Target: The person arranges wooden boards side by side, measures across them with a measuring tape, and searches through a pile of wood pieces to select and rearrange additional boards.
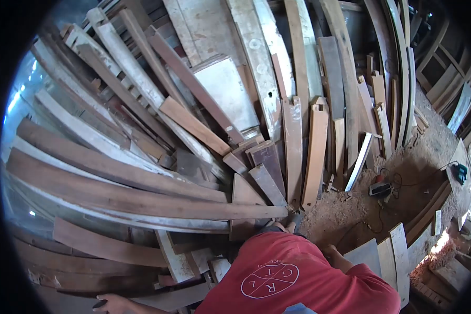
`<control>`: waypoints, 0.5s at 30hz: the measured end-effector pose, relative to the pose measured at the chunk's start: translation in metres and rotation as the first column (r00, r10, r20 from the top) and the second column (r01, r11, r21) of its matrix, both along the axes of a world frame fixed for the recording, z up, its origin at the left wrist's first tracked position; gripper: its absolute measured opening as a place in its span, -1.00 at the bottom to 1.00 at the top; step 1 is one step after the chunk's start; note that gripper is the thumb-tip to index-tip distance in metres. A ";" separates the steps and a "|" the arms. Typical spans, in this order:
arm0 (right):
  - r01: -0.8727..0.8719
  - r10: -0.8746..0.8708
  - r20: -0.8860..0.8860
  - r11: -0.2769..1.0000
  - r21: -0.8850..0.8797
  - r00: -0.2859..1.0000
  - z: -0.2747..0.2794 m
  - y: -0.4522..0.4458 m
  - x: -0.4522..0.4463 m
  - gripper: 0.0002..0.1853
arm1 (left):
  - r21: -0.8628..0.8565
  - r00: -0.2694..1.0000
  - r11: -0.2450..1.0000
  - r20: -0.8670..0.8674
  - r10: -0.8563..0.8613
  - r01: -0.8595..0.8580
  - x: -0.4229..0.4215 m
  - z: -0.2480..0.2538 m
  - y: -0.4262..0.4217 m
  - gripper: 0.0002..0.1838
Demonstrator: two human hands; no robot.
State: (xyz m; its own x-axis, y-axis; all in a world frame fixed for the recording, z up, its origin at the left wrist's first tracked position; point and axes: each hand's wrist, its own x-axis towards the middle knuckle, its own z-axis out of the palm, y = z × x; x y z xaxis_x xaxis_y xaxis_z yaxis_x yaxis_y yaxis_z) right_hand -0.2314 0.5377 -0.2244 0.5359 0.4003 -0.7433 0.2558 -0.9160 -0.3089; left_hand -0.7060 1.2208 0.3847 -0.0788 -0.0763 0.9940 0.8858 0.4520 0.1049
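My left hand is at the lower left, over long boards. Its fingers are bent around a small dark patch that is too unclear to name. Close beside that forearm lies a grey board. My right hand hangs by my hip, beyond the red shirt I wear, and its fingers are mostly hidden. Some pale boards stand just right of that arm. In front of my feet, one end of a long brown plank reaches in from the left.
Many planks lean in a fan ahead, among them an orange-brown post and a white panel. On the sawdust-covered floor at right lies a corded power tool. A teal tool rests farther right.
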 end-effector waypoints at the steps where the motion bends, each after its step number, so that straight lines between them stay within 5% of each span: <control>1: 0.152 -0.150 -0.069 0.988 0.021 0.986 0.030 0.012 0.010 -0.46 | 0.030 0.993 0.995 0.076 -0.095 0.093 0.021 -0.012 0.008 -0.19; 3: 0.458 -0.443 -0.187 0.888 0.042 0.877 0.086 0.036 0.030 -0.45 | 0.103 0.925 0.952 0.226 -0.304 0.288 0.080 -0.035 0.026 -0.19; 6: 0.334 -0.329 -0.082 0.941 0.058 0.941 0.066 0.050 0.077 -0.55 | 0.136 0.824 0.850 0.211 -0.526 0.508 0.214 -0.052 0.037 -0.22; 7: 0.221 -0.225 0.022 0.968 0.120 0.974 0.062 0.051 0.102 -0.61 | -0.039 0.897 0.910 0.191 -0.398 0.412 0.256 -0.062 0.039 -0.27; 9: 0.481 -0.490 -0.016 0.849 0.220 0.872 0.099 0.058 0.146 -0.65 | -0.207 0.953 0.932 0.129 -0.275 0.297 0.340 -0.058 0.021 -0.30; 11: 0.689 -0.719 -0.079 0.620 0.376 0.691 0.116 0.052 0.179 -0.64 | -0.137 0.612 0.599 0.084 -0.786 0.789 0.440 -0.039 -0.016 -0.46; 14: 0.742 -0.829 -0.017 0.491 0.457 0.559 0.158 0.028 0.204 -0.65 | -0.287 0.487 0.442 0.107 -0.867 0.850 0.544 -0.088 0.000 -0.67; 15: 0.738 -0.857 0.024 0.458 0.495 0.515 0.179 0.017 0.207 -0.66 | -0.292 0.184 0.043 0.478 -0.859 0.956 0.589 -0.105 -0.010 -0.75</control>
State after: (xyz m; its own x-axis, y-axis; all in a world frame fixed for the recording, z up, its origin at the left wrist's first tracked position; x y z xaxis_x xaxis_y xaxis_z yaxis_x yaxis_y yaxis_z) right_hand -0.0242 0.5551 -0.0453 0.8952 -0.0997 -0.4344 -0.4102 -0.5654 -0.7156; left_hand -0.1168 1.2103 0.2793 0.1413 0.5717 0.8082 0.6194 -0.6879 0.3783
